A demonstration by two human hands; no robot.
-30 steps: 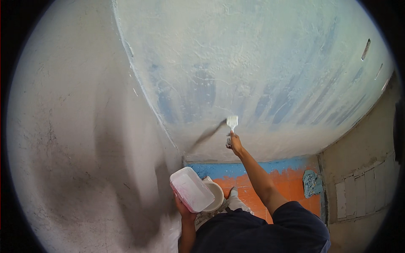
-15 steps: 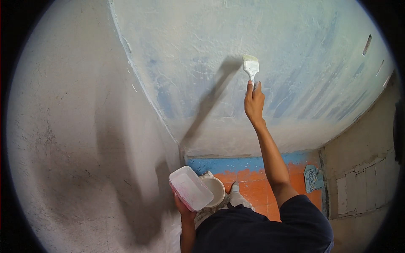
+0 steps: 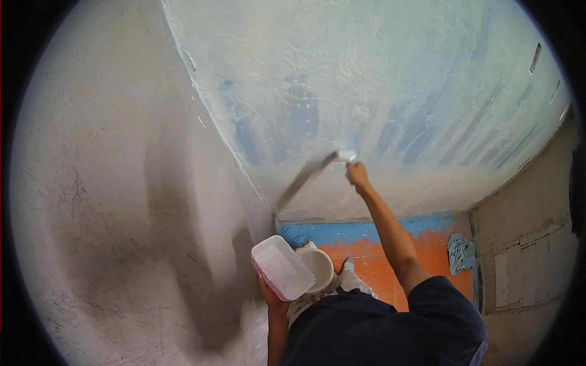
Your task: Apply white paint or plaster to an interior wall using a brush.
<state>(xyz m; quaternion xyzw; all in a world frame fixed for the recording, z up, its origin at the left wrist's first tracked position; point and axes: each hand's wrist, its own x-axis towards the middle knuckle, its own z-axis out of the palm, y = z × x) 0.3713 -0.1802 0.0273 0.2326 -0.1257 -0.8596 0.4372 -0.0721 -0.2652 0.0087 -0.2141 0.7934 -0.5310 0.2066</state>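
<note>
A person seen from above, in a dark shirt (image 3: 378, 332), stands facing a pale, textured wall (image 3: 366, 73) streaked with blue. The right hand (image 3: 358, 177) is closed around the handle of a white paintbrush (image 3: 347, 155), pinching it firmly. The brush is at the lower part of the wall, just below the blue streaks, its head turned sideways. Its shadow reaches it from the lower left; whether the bristles press on the surface cannot be told.

Half a second earlier the brush was higher up, its bristles pointing upward; now the hand is lower and the wrist is turned. A full second earlier it was also low, but upright.

The left hand (image 3: 273, 297) still grips a whitish, pink-sided plastic tub (image 3: 284, 263) from the side and below, its fingers partly hidden. The tub stays tilted, overlapping the edge of a white bucket (image 3: 330, 261) in view.

Below, a blue strip (image 3: 366, 230) edges the orange floor (image 3: 378, 280), where a crumpled bluish cloth (image 3: 461, 253) lies at right, unmoved.
</note>
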